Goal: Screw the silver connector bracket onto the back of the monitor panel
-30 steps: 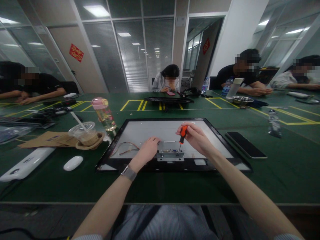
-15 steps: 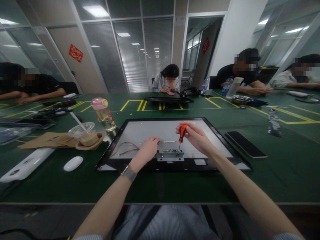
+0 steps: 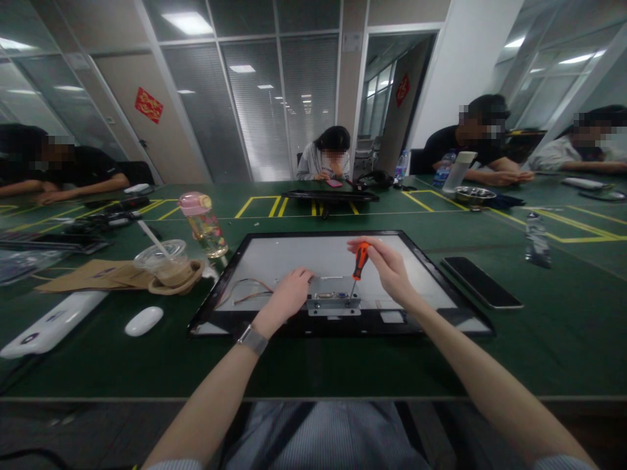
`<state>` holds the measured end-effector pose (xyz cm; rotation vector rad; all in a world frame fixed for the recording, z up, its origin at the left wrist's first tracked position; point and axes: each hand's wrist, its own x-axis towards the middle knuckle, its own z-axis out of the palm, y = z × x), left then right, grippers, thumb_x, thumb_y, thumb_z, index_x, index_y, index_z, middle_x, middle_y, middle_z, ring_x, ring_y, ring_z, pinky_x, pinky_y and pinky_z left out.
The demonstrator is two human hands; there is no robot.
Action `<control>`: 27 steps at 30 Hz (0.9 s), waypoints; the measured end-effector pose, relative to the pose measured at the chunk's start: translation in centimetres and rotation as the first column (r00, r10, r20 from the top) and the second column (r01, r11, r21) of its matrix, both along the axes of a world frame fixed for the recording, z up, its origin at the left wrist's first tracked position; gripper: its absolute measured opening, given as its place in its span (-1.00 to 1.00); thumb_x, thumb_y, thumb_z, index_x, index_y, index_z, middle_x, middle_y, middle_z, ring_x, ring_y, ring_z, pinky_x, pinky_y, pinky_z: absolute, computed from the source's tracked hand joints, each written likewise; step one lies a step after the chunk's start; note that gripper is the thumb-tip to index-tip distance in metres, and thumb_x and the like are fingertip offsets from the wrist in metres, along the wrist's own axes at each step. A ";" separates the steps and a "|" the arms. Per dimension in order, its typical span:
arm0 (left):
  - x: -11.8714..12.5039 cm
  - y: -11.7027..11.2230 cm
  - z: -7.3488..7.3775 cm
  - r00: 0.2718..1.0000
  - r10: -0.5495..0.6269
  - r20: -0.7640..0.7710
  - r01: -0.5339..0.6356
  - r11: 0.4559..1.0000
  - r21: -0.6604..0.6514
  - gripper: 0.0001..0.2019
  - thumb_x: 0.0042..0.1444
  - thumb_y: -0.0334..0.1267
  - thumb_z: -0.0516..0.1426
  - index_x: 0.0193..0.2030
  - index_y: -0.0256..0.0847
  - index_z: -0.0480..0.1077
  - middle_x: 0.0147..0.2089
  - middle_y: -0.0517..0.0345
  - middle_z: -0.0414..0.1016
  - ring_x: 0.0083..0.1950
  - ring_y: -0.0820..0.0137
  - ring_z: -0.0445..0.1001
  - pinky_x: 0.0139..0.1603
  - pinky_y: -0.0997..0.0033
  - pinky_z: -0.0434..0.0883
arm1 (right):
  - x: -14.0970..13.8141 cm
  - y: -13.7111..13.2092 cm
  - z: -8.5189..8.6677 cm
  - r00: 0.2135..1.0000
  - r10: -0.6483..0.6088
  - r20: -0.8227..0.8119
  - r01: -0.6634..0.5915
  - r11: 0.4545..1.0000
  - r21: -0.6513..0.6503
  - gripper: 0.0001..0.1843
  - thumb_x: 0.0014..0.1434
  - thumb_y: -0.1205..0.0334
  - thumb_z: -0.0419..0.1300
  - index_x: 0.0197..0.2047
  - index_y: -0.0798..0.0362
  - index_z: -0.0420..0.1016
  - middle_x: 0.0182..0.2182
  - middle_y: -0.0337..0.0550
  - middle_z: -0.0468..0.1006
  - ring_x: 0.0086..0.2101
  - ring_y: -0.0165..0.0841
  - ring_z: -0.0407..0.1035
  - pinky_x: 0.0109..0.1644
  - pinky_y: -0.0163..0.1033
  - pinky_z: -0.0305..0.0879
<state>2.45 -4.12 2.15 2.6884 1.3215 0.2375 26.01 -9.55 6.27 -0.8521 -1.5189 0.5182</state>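
A flat display panel point(image 3: 264, 261) with a black frame lies face down or back up on the green table in front of me; which side shows I cannot tell. At its near middle sits a metal bracket point(image 3: 318, 304) with connector ports. My right hand point(image 3: 389, 267) grips an orange-and-black screwdriver point(image 3: 361, 261) near its top, the shaft slanting down to the bracket's right end. My left hand point(image 3: 290, 292) is closed at the bracket's left end, its fingertips partly hidden. Thin coloured wires point(image 3: 249, 287) lie on the panel left of that hand.
To the left are a lidded plastic cup point(image 3: 169, 258), a pink-topped bottle point(image 3: 203, 225), a white mouse point(image 3: 144, 320) and a white device point(image 3: 53, 323). A phone point(image 3: 482, 282) lies right of the panel. Other people sit around the table.
The screwdriver's handle has tipped slightly to the right, and my right fingers have shifted around its top. My left hand and the panel stay where they were.
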 end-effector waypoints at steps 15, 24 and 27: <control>0.0 0.1 -0.2 1.000 -0.003 -0.002 0.003 1.000 0.006 -0.57 0.31 -0.58 -0.12 0.22 -0.38 0.36 0.21 -0.17 0.42 0.23 0.23 0.40 0.30 0.26 0.30 | 0.2 0.2 -0.3 0.999 -0.002 -0.033 0.002 1.000 -0.010 -0.74 0.33 0.14 0.14 0.00 -0.10 0.60 -0.20 -0.14 0.64 -0.16 -0.23 0.51 0.00 -0.01 0.39; 0.0 0.1 -0.2 1.000 0.003 0.010 -0.003 1.000 0.008 -0.59 0.30 -0.57 -0.10 0.20 -0.35 0.36 0.23 -0.17 0.41 0.22 0.24 0.41 0.29 0.26 0.31 | 0.0 0.1 0.0 0.996 -0.087 -0.006 0.087 0.995 0.052 -0.81 0.29 0.15 0.17 -0.16 -0.08 0.63 -0.27 -0.15 0.61 -0.17 -0.22 0.48 0.01 0.01 0.37; 0.0 -0.1 0.0 1.000 -0.002 0.003 0.002 1.000 0.006 -0.58 0.30 -0.58 -0.11 0.20 -0.35 0.37 0.22 -0.16 0.41 0.23 0.24 0.41 0.29 0.27 0.31 | -0.1 -0.1 -0.1 0.999 0.000 -0.044 -0.001 1.000 -0.020 -0.70 0.36 0.13 0.08 0.02 -0.07 0.60 -0.17 -0.11 0.65 -0.09 -0.21 0.52 0.07 0.03 0.39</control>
